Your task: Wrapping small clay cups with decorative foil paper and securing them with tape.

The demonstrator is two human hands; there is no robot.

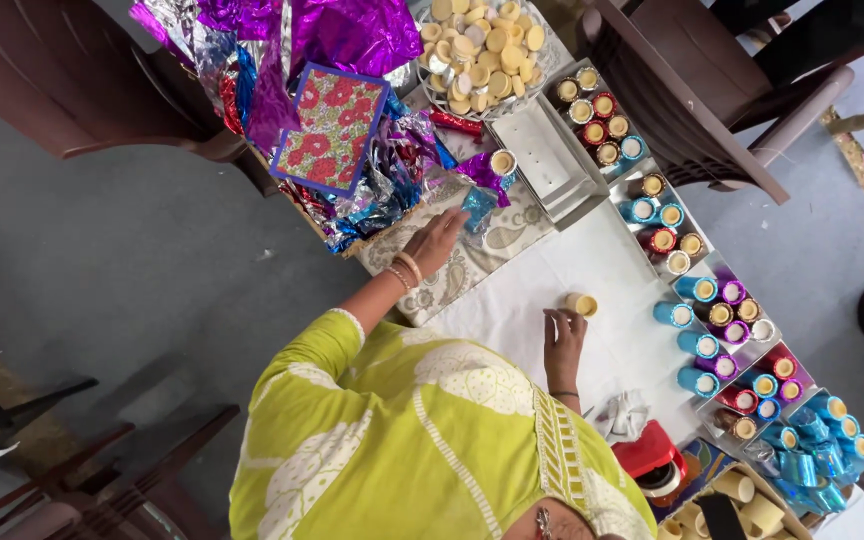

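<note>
My left hand (439,240) reaches out over a patterned cloth (472,268), and its fingertips pinch a small piece of blue foil (478,207). Just beyond it stands a cup half wrapped in purple foil (501,163). My right hand (563,340) rests on the white table cover (592,260) with its fingertips on a small bare cream cup (582,304), which stands upright. Gold bangles circle my left wrist.
A heap of shiny coloured foil sheets (352,40) with a red floral card (332,128) lies at the far left. A bowl of cream cups (482,50) sits behind. Grey trays (552,160) of foil-wrapped cups run along the right edge. Dark chairs (712,90) surround the table.
</note>
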